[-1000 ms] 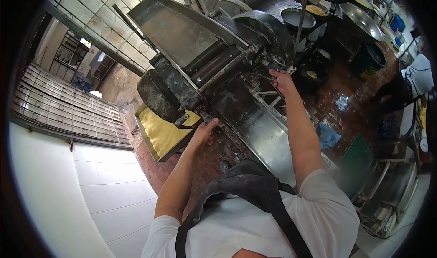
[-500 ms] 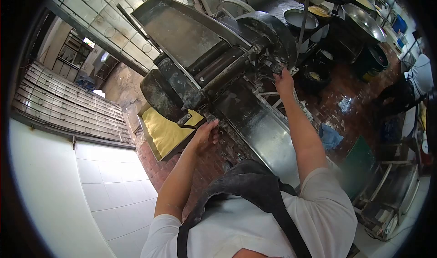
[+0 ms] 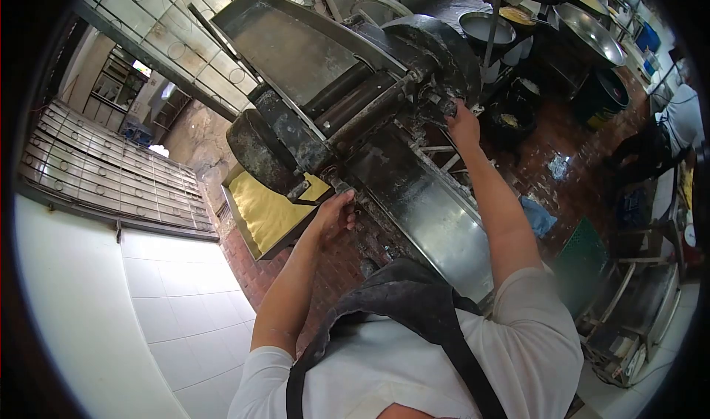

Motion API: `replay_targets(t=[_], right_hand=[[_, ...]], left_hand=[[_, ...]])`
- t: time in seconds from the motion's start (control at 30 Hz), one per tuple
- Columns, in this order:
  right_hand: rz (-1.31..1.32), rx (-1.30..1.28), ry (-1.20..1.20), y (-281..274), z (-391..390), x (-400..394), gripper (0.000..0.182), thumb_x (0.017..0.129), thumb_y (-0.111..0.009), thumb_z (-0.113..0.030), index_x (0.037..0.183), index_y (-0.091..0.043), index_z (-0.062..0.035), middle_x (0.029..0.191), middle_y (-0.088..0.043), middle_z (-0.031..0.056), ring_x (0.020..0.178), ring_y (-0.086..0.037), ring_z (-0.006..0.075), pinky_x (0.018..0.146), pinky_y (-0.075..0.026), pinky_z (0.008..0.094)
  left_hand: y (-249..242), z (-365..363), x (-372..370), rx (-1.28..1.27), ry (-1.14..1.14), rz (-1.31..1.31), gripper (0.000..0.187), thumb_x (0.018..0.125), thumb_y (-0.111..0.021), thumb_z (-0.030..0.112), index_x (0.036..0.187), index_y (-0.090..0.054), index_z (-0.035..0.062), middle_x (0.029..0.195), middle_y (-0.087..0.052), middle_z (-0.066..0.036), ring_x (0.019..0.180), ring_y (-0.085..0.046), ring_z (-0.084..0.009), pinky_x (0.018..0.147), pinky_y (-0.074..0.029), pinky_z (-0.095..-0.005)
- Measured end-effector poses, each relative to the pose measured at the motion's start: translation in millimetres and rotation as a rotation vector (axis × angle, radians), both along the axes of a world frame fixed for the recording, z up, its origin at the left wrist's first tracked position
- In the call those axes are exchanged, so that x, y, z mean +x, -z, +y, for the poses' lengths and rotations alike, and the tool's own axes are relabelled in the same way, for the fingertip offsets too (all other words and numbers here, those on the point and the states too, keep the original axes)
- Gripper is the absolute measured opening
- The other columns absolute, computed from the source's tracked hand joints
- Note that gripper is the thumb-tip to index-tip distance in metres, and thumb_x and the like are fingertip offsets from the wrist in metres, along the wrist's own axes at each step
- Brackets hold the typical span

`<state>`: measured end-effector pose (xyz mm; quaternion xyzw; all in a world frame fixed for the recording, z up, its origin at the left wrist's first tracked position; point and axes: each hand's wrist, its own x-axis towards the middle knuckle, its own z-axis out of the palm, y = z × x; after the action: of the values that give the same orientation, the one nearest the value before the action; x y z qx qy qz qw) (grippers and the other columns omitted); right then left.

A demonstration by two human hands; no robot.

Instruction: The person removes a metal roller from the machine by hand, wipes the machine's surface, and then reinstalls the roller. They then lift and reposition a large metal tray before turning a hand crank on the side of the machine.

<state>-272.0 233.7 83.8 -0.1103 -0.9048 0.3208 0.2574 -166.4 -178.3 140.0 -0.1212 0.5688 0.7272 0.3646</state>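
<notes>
A dark, flour-dusted dough roller machine (image 3: 347, 108) stands in front of me, with a sloped metal tray (image 3: 285, 49) at its top and a smooth steel chute (image 3: 421, 212) on my side. My left hand (image 3: 336, 213) is closed round an adjusting handle (image 3: 338, 184) at the machine's near left corner. On the far right side, my right hand (image 3: 464, 129) grips a second handle (image 3: 446, 107), its fingers partly hidden. No dough shows on the rollers (image 3: 355, 105).
Below the machine at left, a metal tray (image 3: 259, 255) holds yellow dough. Buckets (image 3: 512, 119) and metal bowls (image 3: 488, 31) stand at the upper right. A blue plastic bag (image 3: 538, 217) and a green crate (image 3: 580, 260) lie on the brick floor. Another person (image 3: 680, 119) is at far right.
My right hand has shifted slightly at its handle, with the wrist turned a little. My left hand stays on its handle, almost unmoved.
</notes>
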Motion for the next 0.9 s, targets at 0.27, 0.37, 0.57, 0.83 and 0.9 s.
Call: replay_targets(t=[0.27,0.37,0.57,0.83,0.9], right_hand=[[-0.004,0.099,0.0,-4,2,2,0.055,0.085,-0.077,-0.022,0.134,-0.054,-0.009,0.096,-0.068,0.0198,0.092,-0.065,0.0416,0.079,-0.05,0.0503],[-0.121,0.036,0.008,-22,-9,3,0.061,0.086,-0.077,-0.029,0.137,-0.051,-0.0067,0.105,-0.069,0.021,0.098,-0.065,0.0428,0.082,-0.051,0.0522],[-0.1,0.074,0.113,1,-15,1,0.056,0.089,-0.074,-0.024,0.138,-0.051,-0.0101,0.098,-0.07,0.0224,0.09,-0.068,0.0415,0.072,-0.052,0.0518],[-0.07,0.017,0.112,3,-15,1,0.052,0.09,-0.069,-0.015,0.139,-0.051,-0.0156,0.094,-0.069,0.0232,0.091,-0.066,0.0445,0.075,-0.051,0.0527],[-0.093,-0.041,0.127,3,-16,-1,0.05,0.09,-0.07,-0.018,0.138,-0.052,-0.017,0.093,-0.07,0.0231,0.09,-0.067,0.0444,0.076,-0.051,0.0524]], left_hand=[[4,-2,-1,0.03,0.007,0.001,0.03,0.095,-0.07,0.039,0.102,-0.053,0.0145,0.081,-0.051,-0.003,0.069,-0.053,-0.0191,0.06,-0.042,-0.0352],[4,-2,1,0.023,-0.022,-0.016,0.03,0.096,-0.069,0.038,0.103,-0.052,0.0144,0.081,-0.051,-0.004,0.069,-0.053,-0.0196,0.06,-0.042,-0.0357],[15,-6,-3,0.03,-0.011,-0.012,0.029,0.096,-0.067,0.038,0.102,-0.053,0.0143,0.081,-0.052,-0.004,0.068,-0.053,-0.02,0.06,-0.042,-0.0362],[11,-4,-1,0.084,0.004,-0.045,0.032,0.094,-0.067,0.038,0.106,-0.049,0.015,0.081,-0.05,-0.003,0.068,-0.049,-0.0178,0.06,-0.04,-0.0337],[11,-5,-1,0.093,0.015,-0.036,0.032,0.094,-0.067,0.038,0.106,-0.049,0.015,0.081,-0.05,-0.003,0.068,-0.049,-0.0177,0.06,-0.04,-0.0336]])
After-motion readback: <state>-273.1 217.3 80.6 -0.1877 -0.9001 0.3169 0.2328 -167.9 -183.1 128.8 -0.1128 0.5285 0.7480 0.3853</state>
